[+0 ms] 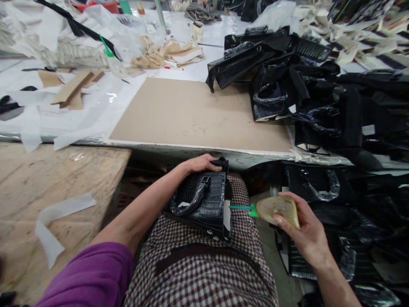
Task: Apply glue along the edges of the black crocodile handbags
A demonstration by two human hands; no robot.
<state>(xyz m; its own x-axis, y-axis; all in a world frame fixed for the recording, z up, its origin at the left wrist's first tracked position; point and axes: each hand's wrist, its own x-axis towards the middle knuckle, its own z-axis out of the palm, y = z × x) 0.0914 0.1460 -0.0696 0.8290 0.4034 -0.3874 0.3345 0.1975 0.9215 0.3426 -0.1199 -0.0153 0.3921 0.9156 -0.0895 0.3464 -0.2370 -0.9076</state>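
Observation:
A black crocodile-patterned handbag [212, 202] rests on my lap, over a checked apron [204, 273]. Its handle [194, 198] is wrapped in clear plastic, and a pale strip [226, 215] shows along its right edge. My left hand [204, 163] grips the bag's far upper edge, fingers closed on the black material. In my right hand [302, 224] is a yellowish squeeze bottle of glue [276, 209], lying sideways. Its green nozzle [241, 207] points left, the tip at or very near the pale strip; whether it touches I cannot tell.
A brown board [185, 111] lies on the white table ahead. Black bags [271, 89] are piled on its right, with more bags [319, 213] below at my right. Another green-nozzled bottle [115, 66] stands behind tan strips [75, 87]. A wooden surface [73, 179] is at my left.

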